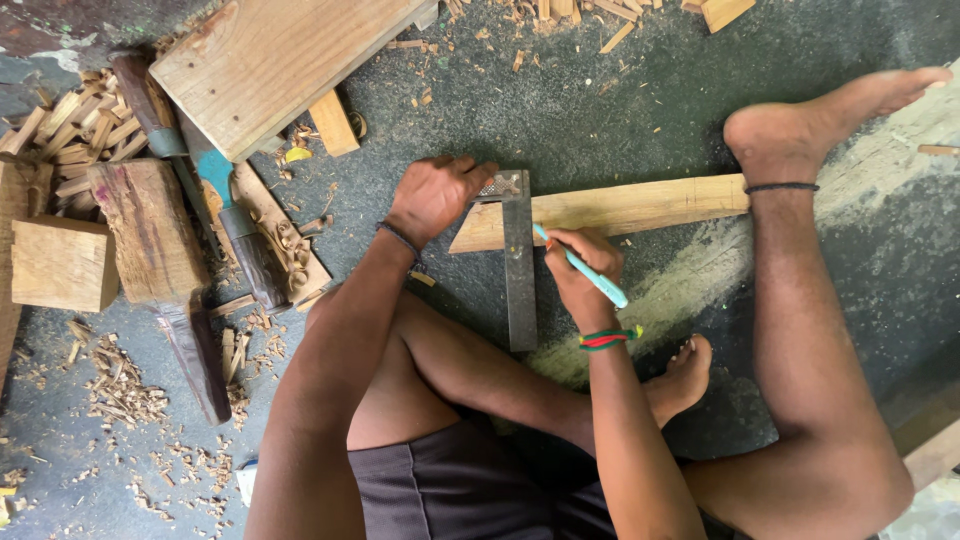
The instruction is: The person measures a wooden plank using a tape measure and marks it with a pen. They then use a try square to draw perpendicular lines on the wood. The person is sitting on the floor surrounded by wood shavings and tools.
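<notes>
Left hand [432,195] presses try square [518,262] on plank [640,205], right hand [580,268] grips pen [590,272]; wood blocks [100,250] & chips mid-left of frame

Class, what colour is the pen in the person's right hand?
The pen is light turquoise; the head view shows it held by the right hand.

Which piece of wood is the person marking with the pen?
The long pale strip under the metal square, held by one foot. The blocks at the left lie untouched, away from both hands.
</notes>
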